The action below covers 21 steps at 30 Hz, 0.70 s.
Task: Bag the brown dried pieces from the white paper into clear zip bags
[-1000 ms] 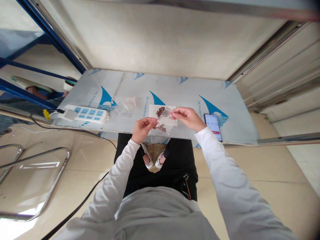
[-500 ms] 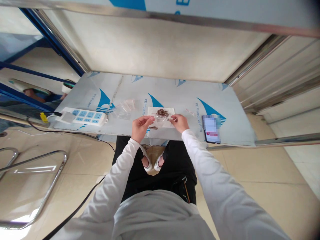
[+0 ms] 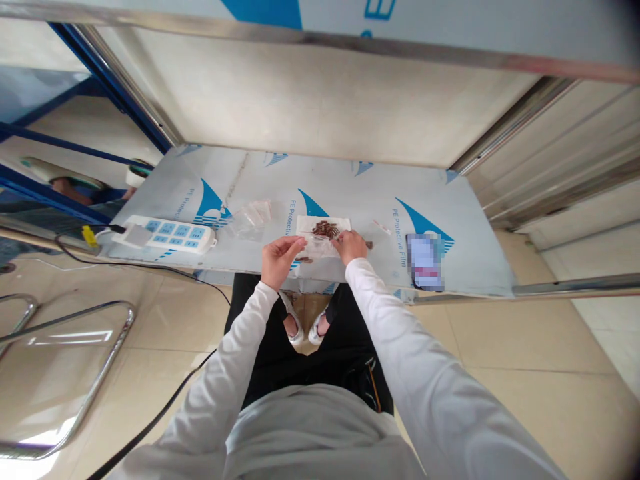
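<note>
Pale tiles run below, a metal shelf edge spans the top, and here's your table point(image 3: 270, 177), wrapped in film printed with blue sail shapes. In the middle of the near side lies a sheet of white paper point(image 3: 305, 222), and on it sits a heap of small brown pieces point(image 3: 325, 229). Your left hand point(image 3: 280, 260) is in a narrow pinch, thumb against fingertips, at the left edge of a small clear bag point(image 3: 321, 245) just in front of the heap. Over on the other side, your right hand point(image 3: 351, 247) has its fingers bunched close, pointing in at the bag and the heap; whether they grip anything, I can't tell. A few loose pieces point(image 3: 303, 260) lie by your left fingers, and another little cluster point(image 3: 369, 245) shows just beyond your right hand. Out left, spare clear bags point(image 3: 255, 215) lie near a white power strip point(image 3: 175, 233); out right, a phone point(image 3: 424, 263) rests face up by the near edge.
</note>
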### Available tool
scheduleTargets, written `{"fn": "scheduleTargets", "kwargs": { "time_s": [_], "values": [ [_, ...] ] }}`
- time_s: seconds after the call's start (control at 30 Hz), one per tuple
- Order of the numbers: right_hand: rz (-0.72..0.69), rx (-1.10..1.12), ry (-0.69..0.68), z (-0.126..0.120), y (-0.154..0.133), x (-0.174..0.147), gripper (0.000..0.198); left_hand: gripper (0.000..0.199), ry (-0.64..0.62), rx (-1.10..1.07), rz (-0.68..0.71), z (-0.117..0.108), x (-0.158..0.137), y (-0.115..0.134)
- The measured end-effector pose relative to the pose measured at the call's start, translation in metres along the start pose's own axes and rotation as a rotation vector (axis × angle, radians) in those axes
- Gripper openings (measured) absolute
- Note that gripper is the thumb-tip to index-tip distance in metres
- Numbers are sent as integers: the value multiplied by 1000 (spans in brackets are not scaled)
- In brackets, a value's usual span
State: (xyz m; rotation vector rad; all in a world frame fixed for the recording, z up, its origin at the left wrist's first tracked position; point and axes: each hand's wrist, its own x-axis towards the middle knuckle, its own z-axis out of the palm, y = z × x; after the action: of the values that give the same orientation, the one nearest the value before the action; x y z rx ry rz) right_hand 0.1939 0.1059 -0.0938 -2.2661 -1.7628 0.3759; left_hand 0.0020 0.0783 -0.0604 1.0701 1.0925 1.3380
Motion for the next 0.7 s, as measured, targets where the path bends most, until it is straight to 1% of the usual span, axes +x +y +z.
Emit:
{"fn": "scheduleTargets", "kwargs": {
  "time_s": [0.1, 0.17, 0.27, 0.33, 0.4, 0.47, 0.53, 0.6, 0.7],
  "values": [
    [16, 25, 5, 0, 0, 0, 16, 29, 4, -1, -2, 0, 0, 1],
    [17, 59, 21, -2, 0, -2, 17, 30, 7, 0, -3, 0, 0, 3],
    [-17, 132, 51, -16, -5, -10, 19, 29, 3, 8, 0, -1, 0, 4],
    [-81, 298, 114, -32, -14, -20, 24, 27, -10, 15, 11, -1, -1, 3],
    [-183, 550, 190, -53, -27, -32, 29, 25, -25, 23, 25, 0, -2, 1],
    [-294, 738, 213, -72, -39, -43, 29, 24, -36, 22, 39, 1, -3, 0],
    [-385, 752, 171, -86, -47, -52, 23, 23, -41, 6, 52, 4, -4, 0],
    [-452, 680, 136, -94, -49, -56, 16, 22, -37, -12, 62, 6, -6, 2],
    [-535, 544, 125, -100, -46, -57, 10, 23, -35, -25, 69, 9, -8, 7]
  ]
}}
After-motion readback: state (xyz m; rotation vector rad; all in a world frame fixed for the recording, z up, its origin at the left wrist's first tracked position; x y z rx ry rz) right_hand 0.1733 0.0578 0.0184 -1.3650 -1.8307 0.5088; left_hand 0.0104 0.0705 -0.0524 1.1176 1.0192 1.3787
